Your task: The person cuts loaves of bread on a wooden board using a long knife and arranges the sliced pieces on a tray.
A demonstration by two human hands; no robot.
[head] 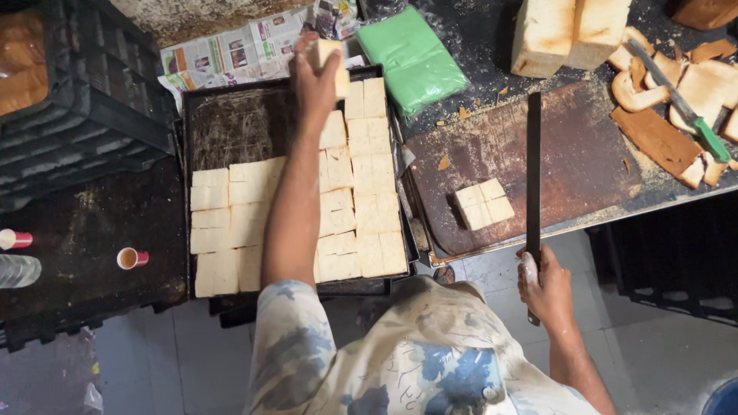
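left hand (314, 81) fingers clamp bread squares (329, 63) at tray's (231, 123) 12 o'clock | right hand (544, 286) grips long knife (533, 177) | tray mostly filled, 11 o'clock corner bare | four squares (483, 204) left on board (569, 165)

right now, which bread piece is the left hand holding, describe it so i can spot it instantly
Find the big dark baking tray left of the brown cutting board. At the tray's far edge, beside the green packet, the left hand grips one pale crustless bread block. It alone is lifted in fingers; the other pieces lie flat in rows.
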